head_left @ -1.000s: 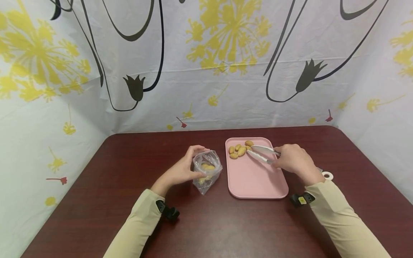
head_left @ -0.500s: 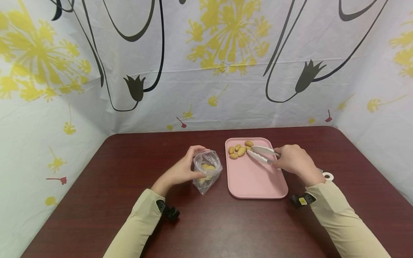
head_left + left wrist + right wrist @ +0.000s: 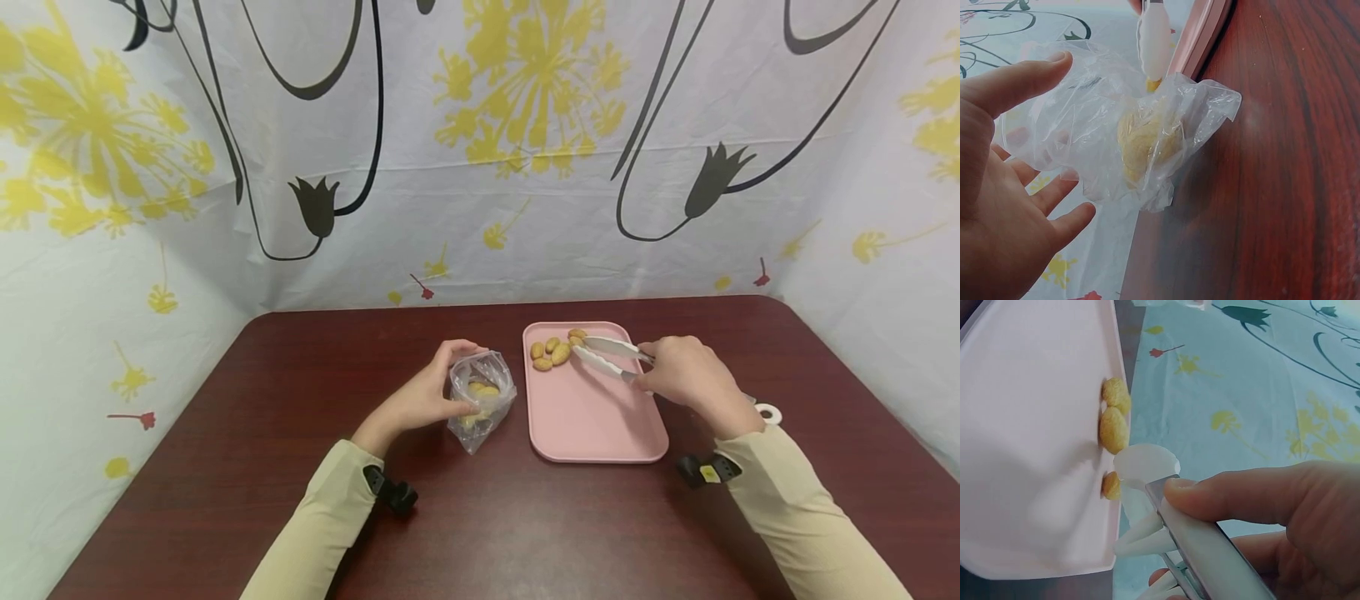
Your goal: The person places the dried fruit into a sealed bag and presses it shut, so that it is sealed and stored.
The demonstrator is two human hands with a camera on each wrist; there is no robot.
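Note:
In the head view my left hand (image 3: 427, 390) curves round a clear plastic bag (image 3: 501, 407), thumb at the near side and fingers at the far side of its open mouth. Several yellow snack pieces (image 3: 483, 389) lie inside the bag. My right hand (image 3: 686, 375) grips metal tongs (image 3: 609, 360) with white tips over the pink tray (image 3: 592, 425). The tong tips stand apart, right at the oval yellow pieces (image 3: 561, 354) grouped in the tray's far left corner. In the right wrist view, thumb and fingers hold the tongs' handle (image 3: 1204, 544), and a white tip overlaps the tray's edge.
A white ring-shaped roll (image 3: 768, 413) lies right of the tray, partly hidden by my right wrist. The dark red-brown table (image 3: 480, 533) ends at a patterned white cloth (image 3: 525, 242) along the back and sides.
My right wrist has shifted slightly to the right, while the tong tips remain at the snack pieces. The left hand and bag keep their place.

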